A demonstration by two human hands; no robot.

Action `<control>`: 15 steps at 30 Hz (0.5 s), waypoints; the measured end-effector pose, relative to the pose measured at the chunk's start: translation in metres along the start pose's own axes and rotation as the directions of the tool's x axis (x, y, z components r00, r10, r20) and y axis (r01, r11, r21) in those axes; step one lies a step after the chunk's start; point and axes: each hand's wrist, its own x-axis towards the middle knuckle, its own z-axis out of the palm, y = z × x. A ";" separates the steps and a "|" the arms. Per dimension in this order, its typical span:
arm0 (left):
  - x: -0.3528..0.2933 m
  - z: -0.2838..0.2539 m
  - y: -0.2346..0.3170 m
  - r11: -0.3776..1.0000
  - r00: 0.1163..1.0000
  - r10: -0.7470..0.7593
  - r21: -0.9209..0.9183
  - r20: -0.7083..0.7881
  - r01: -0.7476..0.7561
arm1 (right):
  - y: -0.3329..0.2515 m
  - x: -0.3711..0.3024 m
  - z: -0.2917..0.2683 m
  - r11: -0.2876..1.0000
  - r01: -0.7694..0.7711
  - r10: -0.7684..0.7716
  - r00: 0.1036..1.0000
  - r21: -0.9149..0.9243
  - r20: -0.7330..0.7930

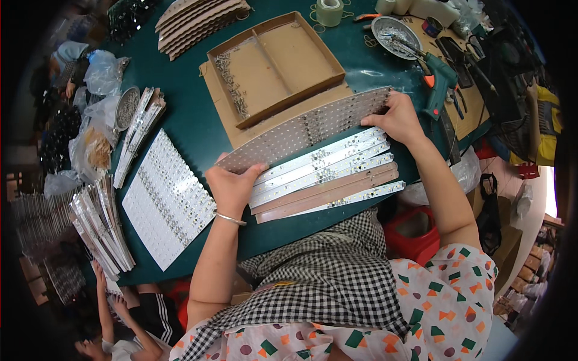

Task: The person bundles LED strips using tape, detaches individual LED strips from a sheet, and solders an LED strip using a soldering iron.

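Between my two hands I hold a panel of joined LED circuit boards (301, 126), tilted up on its long edge and slightly bowed. My left hand (232, 186) pinches its left end, thumb on the near face. At the other end, my right hand (397, 120) grips it the same way. Just below the panel lies a fanned stack of narrow LED strips (325, 165), some silvery and some with brownish backs up. A white LED board panel (168, 201) lies flat to the left of my left hand.
A shallow cardboard tray (277, 66) with small metal parts stands beyond the panel. Strip bundles (102, 225) lie at the left. A green glue gun (441, 84) and a metal bowl (394, 37) sit at the right. Another person's hands (111, 295) are at lower left.
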 end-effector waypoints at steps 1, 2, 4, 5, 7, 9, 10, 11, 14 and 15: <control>-0.001 0.003 0.000 0.989 0.987 0.150 -0.012 -0.059 -0.151 | 0.008 0.001 0.001 1.000 0.000 0.000 1.000 0.002 0.002; -0.001 0.005 -0.002 0.954 0.948 0.296 -0.014 -0.120 -0.299 | 0.022 0.005 0.002 0.993 0.091 -0.093 0.995 -0.079 -0.025; 0.005 0.006 -0.009 0.842 0.831 0.538 0.138 -0.144 -0.521 | 0.025 0.008 0.004 0.971 0.181 -0.190 0.981 -0.158 -0.044; 0.004 0.005 -0.011 0.878 0.870 0.477 0.119 -0.127 -0.464 | 0.023 0.009 0.004 0.985 0.140 -0.145 0.989 -0.105 -0.041; 0.005 0.003 -0.013 0.909 0.904 0.414 0.100 -0.109 -0.404 | 0.012 0.012 0.002 0.994 0.098 -0.100 0.994 -0.051 -0.034; 0.007 -0.004 -0.006 0.993 0.993 0.116 0.010 -0.027 -0.116 | -0.005 0.013 -0.012 0.989 -0.139 0.126 0.963 0.040 0.240; 0.007 -0.008 -0.002 0.992 0.992 0.124 0.005 -0.025 -0.124 | 0.000 0.008 -0.018 0.979 -0.151 0.098 0.941 0.141 0.324; 0.006 -0.013 0.003 0.993 0.990 0.101 -0.064 0.101 -0.095 | -0.004 0.005 -0.024 0.959 -0.172 0.087 0.935 0.225 0.344; 0.009 -0.023 -0.003 0.987 0.969 0.038 -0.161 0.243 0.002 | -0.005 0.011 -0.035 0.954 -0.187 0.075 0.905 0.234 0.419; 0.012 -0.023 -0.004 0.978 0.967 0.026 -0.208 0.255 0.029 | -0.003 0.016 -0.037 0.973 -0.171 0.081 0.881 0.154 0.467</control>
